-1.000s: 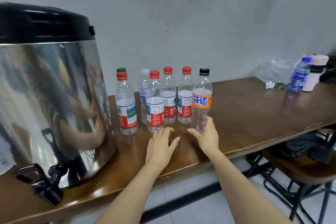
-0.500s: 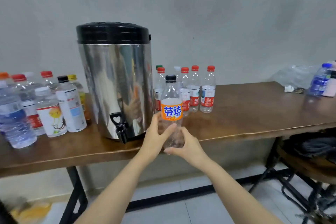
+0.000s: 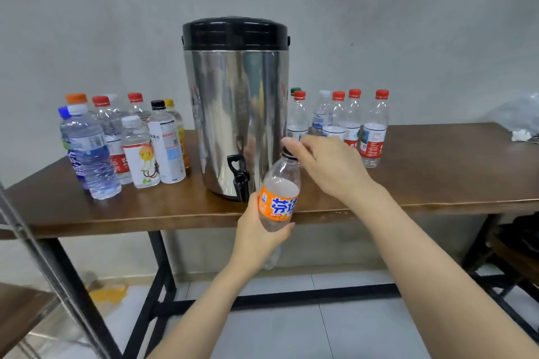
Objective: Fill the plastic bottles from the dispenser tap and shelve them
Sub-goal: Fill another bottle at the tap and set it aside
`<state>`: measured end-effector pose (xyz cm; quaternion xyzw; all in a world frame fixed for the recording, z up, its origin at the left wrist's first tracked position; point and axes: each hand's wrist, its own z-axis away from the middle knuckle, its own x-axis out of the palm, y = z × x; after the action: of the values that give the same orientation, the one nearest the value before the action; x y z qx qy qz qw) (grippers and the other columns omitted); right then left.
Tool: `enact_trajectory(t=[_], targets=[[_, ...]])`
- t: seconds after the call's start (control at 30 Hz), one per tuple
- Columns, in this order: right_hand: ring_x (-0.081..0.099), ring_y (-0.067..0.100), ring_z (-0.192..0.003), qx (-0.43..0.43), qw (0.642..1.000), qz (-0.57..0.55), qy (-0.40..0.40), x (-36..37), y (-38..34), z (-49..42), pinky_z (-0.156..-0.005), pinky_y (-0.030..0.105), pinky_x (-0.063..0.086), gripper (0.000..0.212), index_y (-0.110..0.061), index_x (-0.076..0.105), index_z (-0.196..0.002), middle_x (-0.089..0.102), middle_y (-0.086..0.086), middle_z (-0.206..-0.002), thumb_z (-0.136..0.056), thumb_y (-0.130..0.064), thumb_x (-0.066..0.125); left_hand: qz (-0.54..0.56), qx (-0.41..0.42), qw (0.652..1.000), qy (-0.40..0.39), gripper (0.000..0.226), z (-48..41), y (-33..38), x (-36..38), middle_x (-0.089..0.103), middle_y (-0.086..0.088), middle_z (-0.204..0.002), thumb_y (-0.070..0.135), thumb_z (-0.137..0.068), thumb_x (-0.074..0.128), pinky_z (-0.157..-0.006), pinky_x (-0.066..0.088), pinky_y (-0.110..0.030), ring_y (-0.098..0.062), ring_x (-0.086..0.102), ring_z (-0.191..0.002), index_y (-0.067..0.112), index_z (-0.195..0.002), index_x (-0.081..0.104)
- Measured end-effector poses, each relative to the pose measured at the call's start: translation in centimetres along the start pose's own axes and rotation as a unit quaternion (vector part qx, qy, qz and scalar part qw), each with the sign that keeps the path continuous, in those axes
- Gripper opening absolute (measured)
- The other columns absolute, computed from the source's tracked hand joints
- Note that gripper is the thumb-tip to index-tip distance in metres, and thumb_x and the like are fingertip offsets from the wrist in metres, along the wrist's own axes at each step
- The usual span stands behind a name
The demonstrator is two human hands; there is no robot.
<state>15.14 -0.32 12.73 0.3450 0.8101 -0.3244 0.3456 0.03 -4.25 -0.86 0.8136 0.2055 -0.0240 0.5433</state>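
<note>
Right hand (image 3: 326,166) has jumped to twelve o'clock, pinching the cap (image 3: 287,152); left hand (image 3: 256,239) wraps the orange-label bottle (image 3: 277,204). Soft plastic may buckle, cap may drop.

Orange-label bottle (image 3: 278,204) in your left hand (image 3: 256,237): clear body, orange label, blue characters edged white; cap (image 3: 288,153) black under your right hand (image 3: 329,166). Dispenser (image 3: 236,114): mirror-steel body, black lid (image 3: 234,33), black tap (image 3: 239,175). Table (image 3: 437,178): dark brown wood, black legs (image 3: 159,256). Right-side bottles (image 3: 374,131): clear, mostly red caps, red-and-white labels; one green cap, one white. Left-side bottles (image 3: 87,151): caps orange, red, blue, white, black, yellow. Wall (image 3: 379,9) grey. Floor (image 3: 291,329) pale grey tile, yellow stain (image 3: 108,293).
</note>
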Motion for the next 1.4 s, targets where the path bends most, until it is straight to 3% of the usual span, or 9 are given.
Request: enact_trajectory(t=[0.13,0.37,0.57,0.7,0.8,0.93,1.13,1.27,1.4], targets=[[0.051,0.025,-0.067,-0.004,0.982,0.19,0.013,1.2,-0.6,-0.2,-0.054,0.031,0.028,0.075,-0.015,0.043,-0.058,0.045,0.001,-0.061,-0.082,-0.079,0.014,-0.036,-0.026,0.999,0.012,0.066,1.1,-0.8,-0.1,0.067,0.016,-0.104,0.012,-0.072,0.082,-0.071,0.044,-0.006,0.005,0.062,-0.094,0.044,-0.117,0.045],[0.046,0.024,-0.063,-0.055,0.98,0.191,-0.034,4.2,-0.2,0.4,-0.047,0.03,0.021,0.061,-0.016,0.039,-0.056,0.039,-0.001,-0.056,-0.099,-0.059,0.031,-0.08,-0.046,0.996,0.008,0.066,2.3,-1.6,0.0,0.066,0.027,-0.101,0.052,-0.068,0.085,-0.077,0.052,-0.017,0.005,0.062,-0.094,0.052,-0.117,0.041],[0.056,0.025,-0.079,-0.056,0.963,-0.013,-0.262,4.7,2.0,0.2,-0.066,0.037,0.041,0.046,-0.01,0.058,-0.09,0.061,0.005,-0.081,-0.098,-0.053,0.044,-0.05,-0.084,0.995,-0.022,0.062,2.6,-3.8,-1.6,0.07,0.017,-0.1,0.034,-0.07,0.089,-0.077,0.055,-0.019,-0.005,0.066,-0.093,0.039,-0.12,0.053],[0.055,0.017,-0.098,-0.069,0.945,-0.084,-0.308,5.2,2.4,0.1,-0.085,0.027,0.044,0.025,-0.018,0.063,-0.121,0.058,0.003,-0.109,-0.099,-0.026,0.055,-0.077,-0.107,0.991,-0.032,0.06,2.3,-4.4,-1.7,0.067,0.014,-0.097,0.026,-0.069,0.09,-0.071,0.053,-0.013,-0.006,0.066,-0.088,0.036,-0.113,0.05],[0.061,0.01,-0.078,-0.034,0.944,-0.136,-0.299,5.3,2.1,0.2,-0.071,0.015,0.05,0.039,-0.024,0.057,-0.134,0.061,0.003,-0.108,-0.096,-0.033,0.059,-0.098,-0.113,0.988,-0.033,0.062,2.3,-4.8,-1.5,0.066,0.014,-0.097,0.027,-0.068,0.089,-0.07,0.053,-0.014,-0.007,0.065,-0.088,0.035,-0.114,0.048],[0.055,0.004,-0.052,0.025,0.957,-0.145,-0.251,6.1,2.3,0.3,-0.056,0.018,0.048,0.031,-0.014,0.07,-0.1,0.066,0.003,-0.077,-0.093,-0.043,0.06,-0.079,-0.112,0.99,-0.024,0.066,2.6,-4.7,-1.2,0.066,0.017,-0.102,0.031,-0.068,0.09,-0.068,0.051,-0.01,-0.006,0.065,-0.091,0.039,-0.117,0.048],[0.064,0.017,-0.094,-0.042,0.944,-0.188,-0.267,6.9,3.0,-0.1,-0.088,0.026,0.053,0.023,-0.017,0.071,-0.114,0.061,0.002,-0.107,-0.093,-0.011,0.065,-0.025,-0.139,0.99,-0.004,0.052,3.1,-5.0,-1.1,0.068,0.018,-0.097,0.04,-0.074,0.085,-0.072,0.054,-0.014,-0.002,0.066,-0.089,0.045,-0.113,0.052],[0.069,0.015,-0.088,0.054,0.916,-0.325,-0.23,8.0,3.6,-0.2,-0.086,0.023,0.056,0.022,-0.023,0.069,-0.111,0.07,-0.001,-0.093,-0.095,-0.011,0.062,-0.016,-0.163,0.986,0.036,0.049,3.3,-6.0,-1.2,0.067,0.011,-0.099,0.032,-0.075,0.086,-0.066,0.05,-0.009,-0.007,0.065,-0.087,0.03,-0.114,0.056],[0.069,0.022,-0.083,0.11,0.951,-0.257,-0.133,10.9,5.2,-0.4,-0.082,0.021,0.053,0.018,-0.019,0.07,-0.11,0.068,0.006,-0.101,-0.092,-0.015,0.066,-0.003,-0.143,0.986,0.087,0.064,3.7,-7.1,-1.9,0.064,0.017,-0.111,0.026,-0.071,0.089,-0.075,0.05,-0.01,-0.001,0.063,-0.096,0.036,-0.123,0.052]])
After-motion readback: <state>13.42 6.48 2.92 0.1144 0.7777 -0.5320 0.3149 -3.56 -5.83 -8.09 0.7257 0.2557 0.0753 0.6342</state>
